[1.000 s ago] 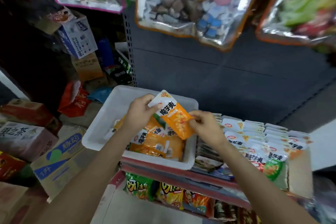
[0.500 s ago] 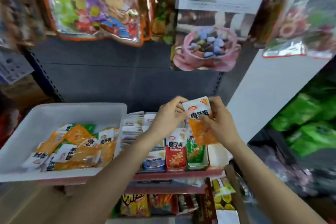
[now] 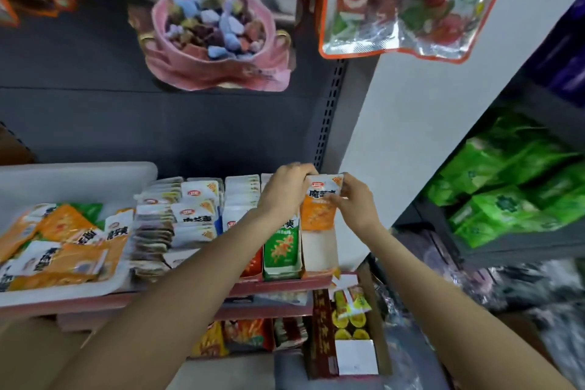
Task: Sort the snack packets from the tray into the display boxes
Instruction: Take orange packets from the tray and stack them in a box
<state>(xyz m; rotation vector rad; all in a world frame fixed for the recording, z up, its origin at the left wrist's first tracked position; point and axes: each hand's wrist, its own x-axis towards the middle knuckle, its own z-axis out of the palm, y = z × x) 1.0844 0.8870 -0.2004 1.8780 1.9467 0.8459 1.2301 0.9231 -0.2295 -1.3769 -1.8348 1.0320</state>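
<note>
tray (image 3: 79, 177) left of display boxes (image 3: 319, 250), packet (image 3: 319, 209) seemingly in rightmost

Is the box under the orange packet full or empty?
Nearly empty, as far as shows. The end display box shows bare white inside below the orange packet, which both hands, left hand and right hand, hold upright.

Rightmost box (image 3: 319, 253) open; green pkts (image 3: 281, 244) crowd left.
</note>
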